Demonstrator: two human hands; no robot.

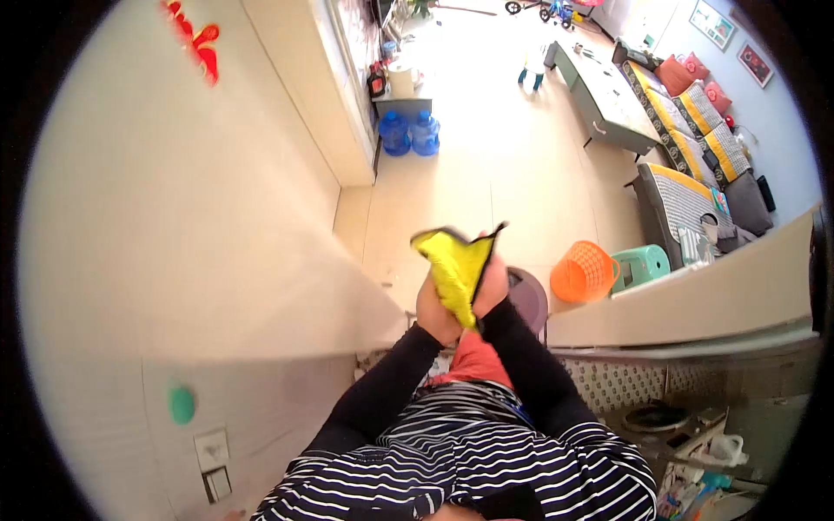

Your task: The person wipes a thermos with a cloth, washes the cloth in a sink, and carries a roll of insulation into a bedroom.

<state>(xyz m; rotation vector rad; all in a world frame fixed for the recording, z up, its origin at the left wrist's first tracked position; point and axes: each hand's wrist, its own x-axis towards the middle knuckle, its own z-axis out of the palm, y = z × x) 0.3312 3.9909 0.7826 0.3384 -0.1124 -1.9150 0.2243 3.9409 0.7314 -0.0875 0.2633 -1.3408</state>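
Note:
A bright yellow cloth (450, 265) with dark edging is bunched up in front of my body, with one dark-tipped corner sticking up at the right. My left hand (434, 314) grips its lower left side. On the other side my right hand (495, 282) is closed against the cloth, close to the left one. The cloth covers most of the fingers of both hands. Just beyond my right forearm is a round purplish-brown top (530, 304), perhaps of a stool, partly hidden by the arm.
An orange basket (584, 273) and a green stool (643, 265) stand to the right. Blue water jugs (408, 135) are by the left wall. Farther off are a long table (604, 95), a sofa (686, 130) and a small person's legs (531, 80). Walls flank me.

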